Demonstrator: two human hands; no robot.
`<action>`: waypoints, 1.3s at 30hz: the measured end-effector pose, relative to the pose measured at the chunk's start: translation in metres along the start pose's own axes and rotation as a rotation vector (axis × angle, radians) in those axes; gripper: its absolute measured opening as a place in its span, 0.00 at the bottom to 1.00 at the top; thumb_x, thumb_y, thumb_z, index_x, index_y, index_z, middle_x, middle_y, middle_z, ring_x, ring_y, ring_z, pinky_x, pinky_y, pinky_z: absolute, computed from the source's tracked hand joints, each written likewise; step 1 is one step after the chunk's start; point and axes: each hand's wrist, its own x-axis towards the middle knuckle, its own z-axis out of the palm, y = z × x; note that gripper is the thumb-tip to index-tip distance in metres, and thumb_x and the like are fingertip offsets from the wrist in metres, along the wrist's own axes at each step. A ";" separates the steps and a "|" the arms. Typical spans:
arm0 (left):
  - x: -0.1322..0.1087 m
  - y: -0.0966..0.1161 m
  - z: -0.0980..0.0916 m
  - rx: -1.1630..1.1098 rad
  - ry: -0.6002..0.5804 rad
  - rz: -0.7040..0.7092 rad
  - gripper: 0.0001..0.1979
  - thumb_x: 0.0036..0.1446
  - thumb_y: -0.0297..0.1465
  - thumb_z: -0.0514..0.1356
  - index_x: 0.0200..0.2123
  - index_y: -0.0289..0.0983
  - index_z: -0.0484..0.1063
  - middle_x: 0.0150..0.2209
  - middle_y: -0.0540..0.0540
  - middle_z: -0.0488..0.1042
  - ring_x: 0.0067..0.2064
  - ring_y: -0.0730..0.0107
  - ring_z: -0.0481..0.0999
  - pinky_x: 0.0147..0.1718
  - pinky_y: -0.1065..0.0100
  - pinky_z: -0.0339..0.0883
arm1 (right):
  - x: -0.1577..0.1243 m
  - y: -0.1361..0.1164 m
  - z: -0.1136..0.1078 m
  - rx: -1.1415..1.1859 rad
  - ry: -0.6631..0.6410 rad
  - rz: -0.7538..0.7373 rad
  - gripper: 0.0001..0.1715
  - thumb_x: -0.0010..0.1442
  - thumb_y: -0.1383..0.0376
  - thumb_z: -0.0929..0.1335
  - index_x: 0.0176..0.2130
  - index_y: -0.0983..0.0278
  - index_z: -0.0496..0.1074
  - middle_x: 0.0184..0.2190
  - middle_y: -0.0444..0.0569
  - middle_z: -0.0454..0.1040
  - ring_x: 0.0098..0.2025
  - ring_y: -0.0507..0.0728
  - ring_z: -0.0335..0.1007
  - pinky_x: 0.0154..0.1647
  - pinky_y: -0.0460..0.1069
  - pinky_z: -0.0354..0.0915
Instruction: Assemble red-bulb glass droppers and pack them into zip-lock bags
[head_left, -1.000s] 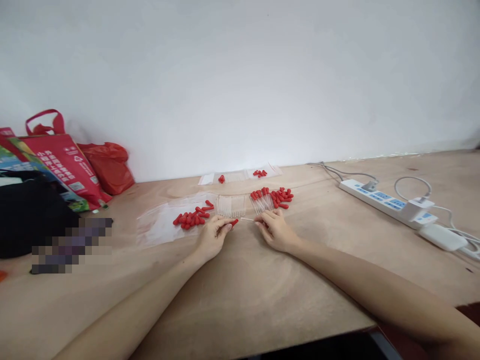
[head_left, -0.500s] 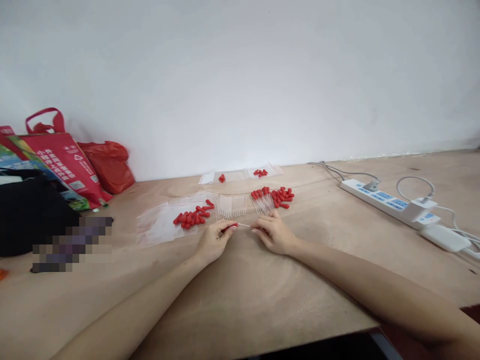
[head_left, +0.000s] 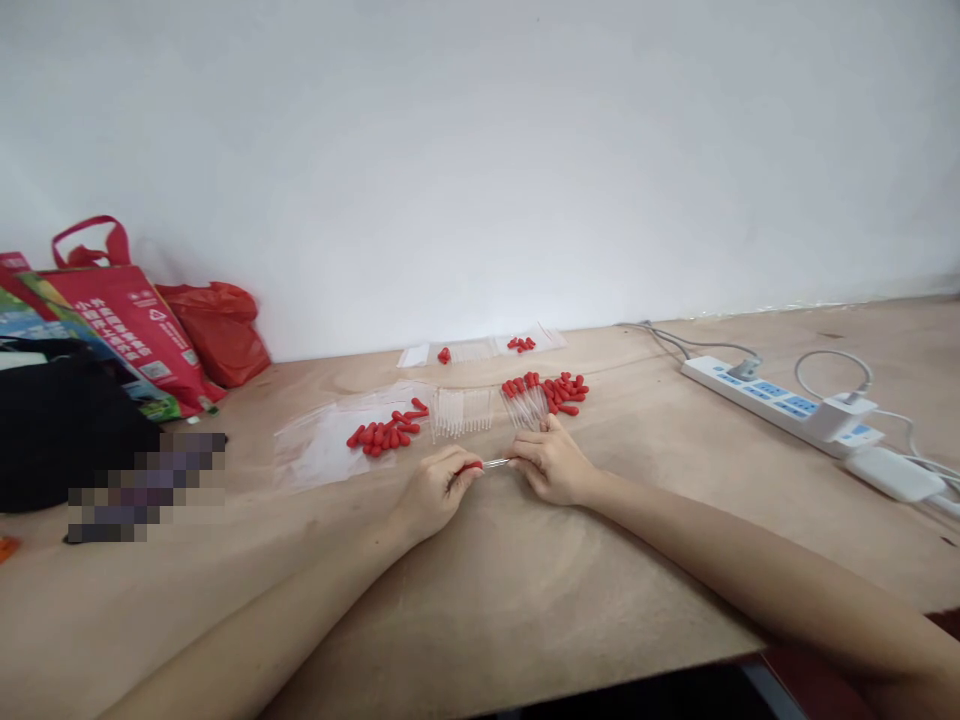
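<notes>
My left hand is closed on a red rubber dropper bulb, mostly hidden by the fingers. A thin glass dropper tube runs from the bulb to my right hand, whose fingers pinch its other end. Whether the tube sits inside the bulb I cannot tell. Beyond the hands lies a row of bare glass tubes. To its right are tubes fitted with red bulbs, touching a pile of loose red bulbs. Another pile of red bulbs rests to the left.
Clear plastic bags lie under the left pile. Near the wall is another bag with tubes and bulbs. A power strip with chargers and cables stands right. Red shopping bags and a black bag stand left.
Both hands have come slightly nearer to me, with the bulb and tube between them. The piles and rows on the table stay as they were.
</notes>
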 end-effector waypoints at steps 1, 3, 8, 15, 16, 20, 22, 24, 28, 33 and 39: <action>0.000 0.000 0.000 0.008 -0.007 0.013 0.08 0.56 0.28 0.51 0.30 0.34 0.68 0.26 0.48 0.69 0.28 0.73 0.68 0.28 0.72 0.62 | 0.000 -0.002 0.000 0.000 -0.009 0.006 0.10 0.56 0.69 0.59 0.31 0.65 0.68 0.27 0.46 0.70 0.26 0.50 0.55 0.34 0.49 0.42; 0.000 0.000 0.000 0.028 -0.029 0.034 0.08 0.56 0.29 0.51 0.30 0.34 0.68 0.26 0.48 0.69 0.28 0.73 0.68 0.28 0.72 0.62 | 0.000 -0.005 0.001 -0.003 -0.022 0.011 0.10 0.56 0.69 0.58 0.31 0.66 0.67 0.26 0.46 0.70 0.24 0.50 0.55 0.33 0.49 0.42; 0.000 0.002 0.001 0.038 -0.048 0.062 0.08 0.57 0.29 0.50 0.30 0.34 0.67 0.26 0.47 0.68 0.28 0.72 0.67 0.28 0.71 0.62 | 0.002 -0.011 0.003 -0.010 -0.014 0.013 0.10 0.56 0.70 0.58 0.30 0.66 0.67 0.25 0.45 0.69 0.24 0.49 0.55 0.33 0.49 0.42; 0.002 0.003 0.000 0.053 -0.129 0.076 0.10 0.57 0.30 0.48 0.30 0.35 0.67 0.27 0.46 0.69 0.30 0.71 0.67 0.30 0.70 0.62 | 0.001 -0.013 0.004 0.015 -0.044 0.024 0.11 0.57 0.68 0.58 0.29 0.66 0.66 0.25 0.45 0.70 0.25 0.50 0.58 0.34 0.49 0.43; 0.002 0.002 -0.001 0.054 -0.135 0.077 0.10 0.58 0.31 0.48 0.30 0.35 0.67 0.27 0.46 0.69 0.30 0.70 0.67 0.31 0.70 0.62 | 0.001 -0.014 0.003 0.023 -0.051 0.031 0.11 0.58 0.68 0.58 0.30 0.66 0.67 0.25 0.45 0.70 0.26 0.50 0.59 0.34 0.49 0.43; 0.006 -0.004 -0.007 0.090 -0.120 0.075 0.10 0.58 0.31 0.48 0.32 0.36 0.68 0.30 0.46 0.71 0.34 0.69 0.68 0.35 0.68 0.61 | 0.006 -0.021 -0.003 0.015 -0.074 0.063 0.12 0.59 0.65 0.58 0.31 0.65 0.68 0.27 0.47 0.71 0.30 0.52 0.62 0.34 0.49 0.43; 0.007 -0.010 -0.012 0.150 -0.085 0.067 0.08 0.57 0.32 0.50 0.35 0.37 0.68 0.33 0.46 0.72 0.37 0.67 0.68 0.39 0.66 0.59 | 0.009 -0.024 -0.008 -0.035 -0.087 0.087 0.11 0.57 0.64 0.60 0.30 0.64 0.70 0.27 0.47 0.72 0.33 0.53 0.62 0.35 0.50 0.43; 0.008 -0.019 -0.018 0.264 -0.022 0.010 0.12 0.54 0.35 0.54 0.41 0.38 0.67 0.38 0.44 0.71 0.42 0.63 0.67 0.42 0.62 0.57 | 0.012 -0.021 -0.013 -0.076 -0.089 0.146 0.11 0.55 0.64 0.61 0.30 0.63 0.71 0.28 0.48 0.72 0.34 0.54 0.63 0.36 0.51 0.43; 0.004 -0.045 -0.032 0.574 0.102 -0.219 0.16 0.51 0.37 0.56 0.44 0.38 0.66 0.43 0.41 0.69 0.46 0.55 0.64 0.42 0.57 0.54 | 0.023 0.007 -0.017 -0.067 -0.017 0.486 0.13 0.56 0.62 0.59 0.31 0.61 0.72 0.29 0.47 0.74 0.34 0.55 0.65 0.38 0.51 0.45; -0.001 -0.066 -0.040 0.742 0.099 -0.308 0.12 0.52 0.35 0.54 0.38 0.38 0.69 0.41 0.41 0.70 0.45 0.55 0.64 0.42 0.55 0.49 | 0.046 0.051 -0.011 -0.092 0.062 0.855 0.14 0.56 0.59 0.60 0.35 0.62 0.71 0.32 0.49 0.74 0.37 0.57 0.66 0.41 0.52 0.48; -0.001 -0.066 -0.041 0.723 0.060 -0.330 0.11 0.52 0.38 0.53 0.32 0.39 0.70 0.36 0.44 0.71 0.42 0.58 0.66 0.42 0.55 0.48 | 0.061 0.067 0.007 -0.173 0.060 0.987 0.10 0.53 0.63 0.61 0.32 0.63 0.69 0.30 0.50 0.74 0.36 0.59 0.67 0.42 0.54 0.47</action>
